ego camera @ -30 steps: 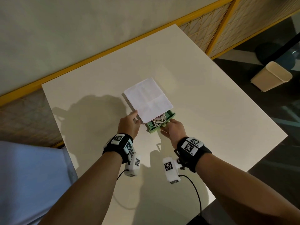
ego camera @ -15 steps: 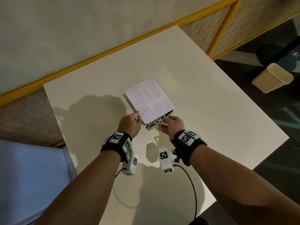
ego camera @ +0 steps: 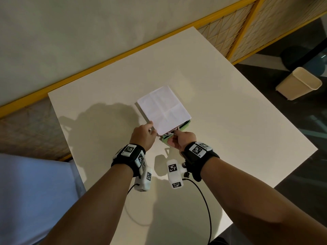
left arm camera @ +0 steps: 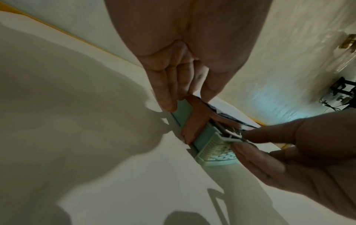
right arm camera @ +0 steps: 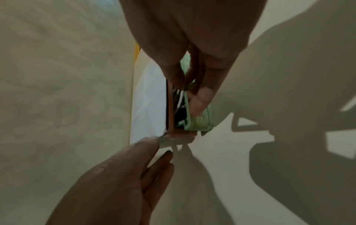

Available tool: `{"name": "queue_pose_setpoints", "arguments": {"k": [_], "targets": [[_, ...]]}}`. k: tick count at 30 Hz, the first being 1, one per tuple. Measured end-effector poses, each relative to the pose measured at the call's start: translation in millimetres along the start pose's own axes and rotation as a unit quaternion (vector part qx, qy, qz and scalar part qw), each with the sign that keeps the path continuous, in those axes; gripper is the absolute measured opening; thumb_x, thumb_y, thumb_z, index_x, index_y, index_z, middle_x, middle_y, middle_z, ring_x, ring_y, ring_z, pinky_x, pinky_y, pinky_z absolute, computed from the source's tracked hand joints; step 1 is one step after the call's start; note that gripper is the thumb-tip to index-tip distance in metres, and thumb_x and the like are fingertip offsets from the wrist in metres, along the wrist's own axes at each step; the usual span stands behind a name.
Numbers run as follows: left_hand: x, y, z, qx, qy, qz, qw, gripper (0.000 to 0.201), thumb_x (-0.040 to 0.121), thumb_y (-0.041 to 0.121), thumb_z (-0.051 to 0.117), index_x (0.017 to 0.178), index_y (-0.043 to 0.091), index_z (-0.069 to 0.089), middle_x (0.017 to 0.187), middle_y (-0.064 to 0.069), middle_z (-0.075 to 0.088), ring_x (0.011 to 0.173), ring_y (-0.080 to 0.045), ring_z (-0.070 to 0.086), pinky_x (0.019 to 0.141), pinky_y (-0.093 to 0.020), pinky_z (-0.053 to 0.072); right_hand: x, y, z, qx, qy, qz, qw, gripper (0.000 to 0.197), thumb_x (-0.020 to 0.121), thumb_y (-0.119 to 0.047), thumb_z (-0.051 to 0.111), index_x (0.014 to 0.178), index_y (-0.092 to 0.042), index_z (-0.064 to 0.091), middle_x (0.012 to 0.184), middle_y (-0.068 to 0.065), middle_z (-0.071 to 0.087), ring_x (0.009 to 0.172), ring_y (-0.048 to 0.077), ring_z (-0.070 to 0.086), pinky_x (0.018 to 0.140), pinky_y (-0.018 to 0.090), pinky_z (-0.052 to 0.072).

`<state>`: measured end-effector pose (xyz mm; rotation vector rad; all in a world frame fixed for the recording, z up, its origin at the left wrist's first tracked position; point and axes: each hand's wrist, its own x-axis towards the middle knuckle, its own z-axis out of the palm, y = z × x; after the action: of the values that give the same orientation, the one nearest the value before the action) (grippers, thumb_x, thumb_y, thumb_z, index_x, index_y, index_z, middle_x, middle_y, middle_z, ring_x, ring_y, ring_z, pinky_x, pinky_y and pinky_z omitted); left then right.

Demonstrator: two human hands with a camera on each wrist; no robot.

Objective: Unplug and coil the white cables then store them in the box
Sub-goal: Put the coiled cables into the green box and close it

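A green box (ego camera: 186,125) sits mid-table with a white lid (ego camera: 163,110) covering most of it. Only a narrow gap at the near end shows the coiled white cables (ego camera: 170,133). My left hand (ego camera: 153,127) pinches the lid's near left corner (right arm camera: 169,137) between thumb and fingers. My right hand (ego camera: 174,137) grips the box's near wall (right arm camera: 199,120), thumb outside and forefinger over the rim at the cables (right arm camera: 180,100). The left wrist view has the lid's side (left arm camera: 194,120), the box's ribbed end (left arm camera: 213,150) and the cables (left arm camera: 229,132).
The white table (ego camera: 230,129) ends close on the right and near sides. A yellow-framed mesh rail (ego camera: 235,32) runs behind it. A beige bin (ego camera: 299,84) stands on the dark floor at right. Black sensor wires (ego camera: 207,206) trail from my wrists.
The lid has slid toward me over the box, so the open gap showing the cables has shrunk to a sliver. Both hands stayed at the box's near end.
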<state>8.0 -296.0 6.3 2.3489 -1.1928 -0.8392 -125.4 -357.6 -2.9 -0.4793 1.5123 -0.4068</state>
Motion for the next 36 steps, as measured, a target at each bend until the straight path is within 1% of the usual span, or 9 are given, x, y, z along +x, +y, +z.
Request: {"name": "queue_pose_setpoints", "arguments": {"k": [6,10,13,16,18,22,24,29,36], "targets": [[2,-1,-1,-0.001,0.000,-0.003,1.000,0.042,0.092,0.024,0.050,0.131,0.008,0.055,0.110,-0.019,0.069,0.107,-0.034,0.060,0.089,-0.034,0.047,-3,0,-4,-0.039,-0.010,-0.008,0.999,0.025,0.087,-0.017,0.065,0.068,-0.003,0.056,0.063,0.009,0.056,0.053,0.024,0.058,0.040,0.030,0.054],[3,-2,-1,-0.007,-0.005,-0.008,1.000,0.042,0.091,0.025,0.051,0.130,0.009,0.056,0.108,-0.018,0.070,0.106,-0.033,0.060,0.089,-0.033,0.047,3,-2,3,-0.053,0.009,-0.003,0.999,0.025,0.079,-0.022,0.072,0.075,0.001,0.064,0.063,0.012,0.065,0.058,0.031,0.066,0.066,0.046,0.060],[4,-2,-1,-0.010,-0.004,-0.007,1.000,0.041,0.090,0.027,0.052,0.125,0.009,0.060,0.118,-0.016,0.067,0.110,-0.032,0.060,0.093,-0.036,0.049,4,-2,3,-0.025,0.010,0.012,1.000,0.021,0.081,-0.012,0.070,0.067,-0.001,0.060,0.063,0.014,0.063,0.049,0.027,0.062,0.056,0.039,0.060],[4,-1,-2,-0.012,-0.008,-0.012,1.000,0.044,0.089,0.029,0.055,0.128,0.008,0.058,0.125,-0.014,0.064,0.117,-0.032,0.056,0.098,-0.038,0.046,5,3,3,-0.029,0.019,0.001,0.999,0.020,0.078,-0.011,0.071,0.063,-0.003,0.060,0.064,0.015,0.064,0.059,0.030,0.063,0.074,0.052,0.058],[5,-1,-2,-0.012,-0.010,-0.014,1.000,0.045,0.089,0.028,0.056,0.129,0.008,0.056,0.126,-0.014,0.063,0.119,-0.032,0.055,0.100,-0.038,0.045,7,7,2,-0.036,0.017,-0.020,0.999,0.022,0.078,-0.012,0.070,0.060,-0.004,0.060,0.062,0.015,0.065,0.059,0.031,0.064,0.077,0.055,0.056],[5,0,-3,-0.069,0.004,-0.026,0.997,0.045,0.086,0.024,0.062,0.128,0.008,0.056,0.129,-0.014,0.061,0.119,-0.026,0.057,0.101,-0.035,0.045,0,6,3,-0.016,0.000,-0.037,0.999,0.021,0.086,-0.010,0.062,0.068,-0.005,0.056,0.058,0.012,0.059,0.045,0.024,0.057,0.066,0.047,0.059],[6,1,-5,-0.108,0.014,-0.031,0.994,0.049,0.085,0.021,0.063,0.132,0.011,0.051,0.132,-0.012,0.059,0.119,-0.022,0.057,0.102,-0.032,0.044,-2,6,4,-0.028,-0.013,-0.057,0.998,0.019,0.090,-0.012,0.057,0.072,-0.006,0.053,0.059,0.010,0.057,0.047,0.023,0.057,0.058,0.040,0.060],[9,0,-8,-0.071,0.007,-0.015,0.997,0.048,0.087,0.022,0.059,0.134,0.013,0.052,0.132,-0.011,0.059,0.118,-0.022,0.058,0.103,-0.033,0.044,-5,4,6,-0.093,-0.044,-0.094,0.990,0.013,0.085,0.001,0.043,0.081,-0.010,0.049,0.071,0.010,0.059,0.066,0.029,0.060,0.072,0.049,0.059],[8,0,-7,-0.046,0.006,-0.005,0.999,0.047,0.088,0.020,0.057,0.134,0.012,0.052,0.130,-0.011,0.061,0.116,-0.024,0.059,0.102,-0.033,0.044,0,2,2,-0.075,-0.076,-0.078,0.991,0.028,0.076,0.014,0.033,0.085,-0.007,0.049,0.073,0.010,0.060,0.069,0.027,0.061,0.075,0.044,0.056]]}}
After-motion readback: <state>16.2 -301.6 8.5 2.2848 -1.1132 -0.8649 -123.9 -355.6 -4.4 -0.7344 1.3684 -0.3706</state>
